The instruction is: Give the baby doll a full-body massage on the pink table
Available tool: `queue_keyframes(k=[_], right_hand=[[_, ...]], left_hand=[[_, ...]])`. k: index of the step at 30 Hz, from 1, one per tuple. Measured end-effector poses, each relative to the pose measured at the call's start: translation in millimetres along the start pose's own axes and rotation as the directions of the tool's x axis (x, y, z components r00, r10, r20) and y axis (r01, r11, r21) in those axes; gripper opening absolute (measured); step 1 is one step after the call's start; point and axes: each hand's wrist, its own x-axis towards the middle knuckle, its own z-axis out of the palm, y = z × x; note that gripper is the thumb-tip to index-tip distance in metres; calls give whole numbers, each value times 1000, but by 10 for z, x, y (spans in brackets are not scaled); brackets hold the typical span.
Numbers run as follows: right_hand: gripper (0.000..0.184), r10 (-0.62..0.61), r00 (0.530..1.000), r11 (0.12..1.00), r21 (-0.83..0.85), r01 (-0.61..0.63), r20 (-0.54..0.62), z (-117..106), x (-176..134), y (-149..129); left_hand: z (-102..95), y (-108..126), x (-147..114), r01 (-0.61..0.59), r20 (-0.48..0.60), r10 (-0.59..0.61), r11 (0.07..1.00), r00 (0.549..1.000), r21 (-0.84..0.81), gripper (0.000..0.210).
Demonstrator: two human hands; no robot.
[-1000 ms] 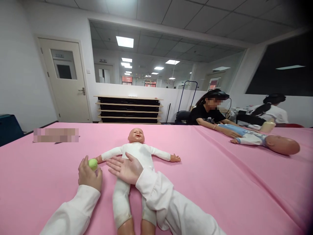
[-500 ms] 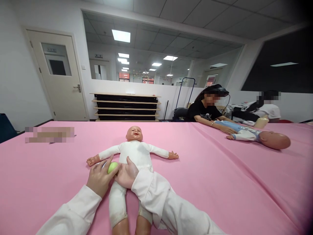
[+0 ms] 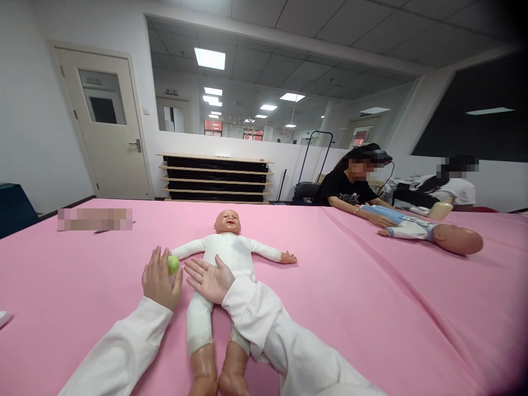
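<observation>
A baby doll in a white bodysuit lies face up, with its arms spread and its feet towards me. By its arm on the left, my left hand curves around a small green ball, which shows between the thumb and the fingers. Part of the ball is hidden behind those fingers. My right hand is palm up over the doll's lower belly and hip, fingers stretched out and nothing in it. A narrow gap separates the ball from my right fingertips.
Pink cloth covers the table. At the far right a person has a hand on another doll in blue and white; a bottle stands behind it. A blurred-out item lies at the far left, a white object at the left edge.
My left hand has moved left and slightly up with the green ball, away from my right hand. My right hand's fingers now stretch out flat. The view has shifted slightly.
</observation>
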Motion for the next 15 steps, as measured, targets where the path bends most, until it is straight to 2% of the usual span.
queue_keyframes(k=[2, 3, 4, 5, 6, 9, 11, 13, 15], right_hand=[[58, -85, 996, 986, -145, 79, -33, 139, -128, 105], [55, -139, 990, 967, -219, 128, -35, 228, -216, 167], [52, -251, 967, 925, -303, 227, -41, 322, -317, 223], [51, -313, 949, 903, -323, 284, -39, 415, -428, 267], [52, -362, 931, 885, -330, 330, -40, 501, -545, 292], [69, -446, 894, 845, -348, 406, -39, 676, -891, 263], [73, -584, 812, 747, -405, 527, -22, 731, -1086, 224], [72, -700, 715, 639, -453, 622, -6, 764, -1237, 229], [71, -734, 678, 600, -484, 636, -19, 791, -1334, 279]], left_hand=[[-193, 292, 56, -193, -10, 193, 978, 981, -77, 60], [-299, 458, 78, -262, 80, 275, 955, 958, -139, 59], [-404, 630, 89, -297, 208, 332, 937, 920, -184, 57], [-504, 800, 85, -317, 272, 368, 924, 889, -216, 55], [-596, 966, 67, -326, 285, 386, 916, 878, -234, 55], [-803, 1404, -49, -369, 221, 434, 886, 874, -279, 56], [-885, 1627, -113, -392, 178, 473, 849, 863, -354, 63], [-927, 1778, -124, -376, 229, 490, 834, 841, -403, 66], [-936, 1864, -103, -286, 268, 414, 867, 870, -408, 61]])
